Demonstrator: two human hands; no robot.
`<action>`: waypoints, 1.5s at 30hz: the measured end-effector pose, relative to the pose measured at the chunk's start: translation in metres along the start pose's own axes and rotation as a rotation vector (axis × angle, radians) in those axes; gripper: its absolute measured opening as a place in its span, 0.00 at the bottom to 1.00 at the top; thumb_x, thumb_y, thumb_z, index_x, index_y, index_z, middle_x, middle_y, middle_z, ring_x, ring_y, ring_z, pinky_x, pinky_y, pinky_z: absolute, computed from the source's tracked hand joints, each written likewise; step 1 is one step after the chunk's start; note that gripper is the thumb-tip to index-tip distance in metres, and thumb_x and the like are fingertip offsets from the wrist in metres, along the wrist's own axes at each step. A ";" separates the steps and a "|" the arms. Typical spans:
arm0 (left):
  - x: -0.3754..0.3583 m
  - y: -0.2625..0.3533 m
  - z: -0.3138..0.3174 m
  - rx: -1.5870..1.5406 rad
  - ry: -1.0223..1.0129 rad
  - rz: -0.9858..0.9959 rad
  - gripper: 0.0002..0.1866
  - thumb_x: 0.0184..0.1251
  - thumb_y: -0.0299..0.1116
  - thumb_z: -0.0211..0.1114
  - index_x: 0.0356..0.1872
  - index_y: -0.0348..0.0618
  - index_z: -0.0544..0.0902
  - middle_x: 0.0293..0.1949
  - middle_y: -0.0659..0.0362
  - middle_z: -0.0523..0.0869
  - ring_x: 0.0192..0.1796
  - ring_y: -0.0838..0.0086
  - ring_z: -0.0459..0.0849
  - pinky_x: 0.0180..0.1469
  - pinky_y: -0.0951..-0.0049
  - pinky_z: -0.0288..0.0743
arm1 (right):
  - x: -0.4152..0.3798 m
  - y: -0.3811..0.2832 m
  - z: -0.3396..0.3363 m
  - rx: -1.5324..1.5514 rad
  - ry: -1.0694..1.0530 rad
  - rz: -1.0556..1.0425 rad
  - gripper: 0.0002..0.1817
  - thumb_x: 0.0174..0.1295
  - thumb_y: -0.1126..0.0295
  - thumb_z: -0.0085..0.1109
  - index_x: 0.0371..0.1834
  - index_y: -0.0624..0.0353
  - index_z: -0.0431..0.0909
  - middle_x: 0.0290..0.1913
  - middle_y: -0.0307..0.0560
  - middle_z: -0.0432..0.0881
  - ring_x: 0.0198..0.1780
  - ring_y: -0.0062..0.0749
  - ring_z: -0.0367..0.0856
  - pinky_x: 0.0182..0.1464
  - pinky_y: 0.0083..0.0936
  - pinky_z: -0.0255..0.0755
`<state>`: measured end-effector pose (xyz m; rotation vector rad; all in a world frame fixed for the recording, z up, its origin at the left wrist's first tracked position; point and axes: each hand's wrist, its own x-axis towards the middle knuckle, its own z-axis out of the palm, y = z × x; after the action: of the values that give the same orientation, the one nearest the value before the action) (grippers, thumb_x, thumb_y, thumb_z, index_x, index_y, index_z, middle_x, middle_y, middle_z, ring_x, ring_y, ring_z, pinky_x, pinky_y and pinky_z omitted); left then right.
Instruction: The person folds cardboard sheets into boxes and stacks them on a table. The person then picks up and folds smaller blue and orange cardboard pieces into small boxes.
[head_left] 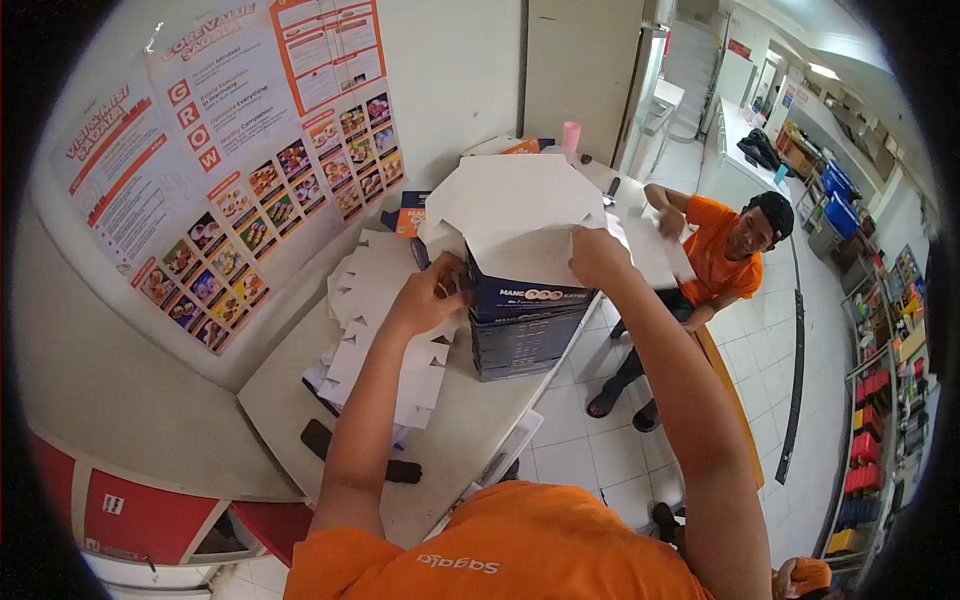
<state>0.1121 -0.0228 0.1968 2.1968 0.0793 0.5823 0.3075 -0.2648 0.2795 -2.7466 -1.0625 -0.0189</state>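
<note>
"How does the top box (515,210) look?"

"White, clipped corners, navy front lettered 'MANG', atop a box stack (525,345) on the tabletop (280,400)."

"Held?"

"Right hand (600,255) grips its edge; left hand (428,292) curls at its corner, whether gripping I cannot tell."

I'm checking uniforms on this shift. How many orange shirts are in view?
3: the near shirt at bottom centre, the co-worker's shirt right of the box stack, and a cut-off shirt at bottom right. Others may be hidden.
</note>
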 end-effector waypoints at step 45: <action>-0.104 -0.114 -0.011 0.331 0.309 -0.258 0.14 0.75 0.34 0.56 0.49 0.33 0.81 0.48 0.41 0.84 0.55 0.45 0.82 0.59 0.48 0.74 | -0.298 0.104 0.047 0.628 0.159 0.184 0.15 0.67 0.62 0.68 0.46 0.63 0.84 0.39 0.57 0.89 0.41 0.46 0.90 0.43 0.39 0.81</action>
<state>0.0304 0.0321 0.0774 2.3407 0.6534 0.8005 0.1530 -0.5292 0.1900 -2.2127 -0.6292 0.1036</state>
